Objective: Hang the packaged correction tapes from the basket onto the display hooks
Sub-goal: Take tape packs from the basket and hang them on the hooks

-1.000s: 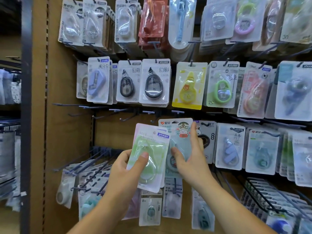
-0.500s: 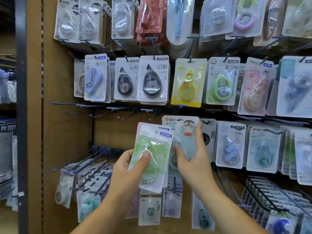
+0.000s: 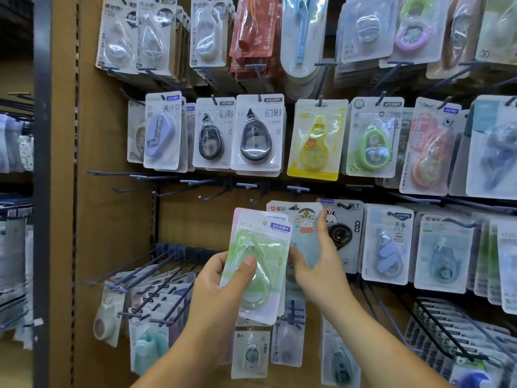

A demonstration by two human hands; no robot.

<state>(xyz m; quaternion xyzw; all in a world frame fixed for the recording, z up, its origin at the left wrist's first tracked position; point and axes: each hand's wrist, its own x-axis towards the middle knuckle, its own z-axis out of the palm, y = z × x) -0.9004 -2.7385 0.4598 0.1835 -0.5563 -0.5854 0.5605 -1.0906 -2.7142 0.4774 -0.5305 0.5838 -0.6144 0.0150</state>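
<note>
Pack of green correction tape (image 3: 260,264) gripped by left hand (image 3: 221,281), thumb pressed on blister, fingers curled behind; further packs stacked behind it. Lion-printed pack (image 3: 305,228), just behind and right, pinched at edges by right hand (image 3: 321,270), index finger raised along right edge. Both held before brown backboard (image 3: 117,219), below bare display hooks (image 3: 246,185); black tape packs (image 3: 256,135) hung above.

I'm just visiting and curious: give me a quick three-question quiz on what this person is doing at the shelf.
1. True or false: the left hand holds a green correction tape pack.
2. Which hand grips the hanging lion-cartoon pack? A left hand, B right hand.
3. Fill in: the yellow correction tape pack hangs ____ the green one.
Key: 1 true; 2 B; 3 above.
</note>
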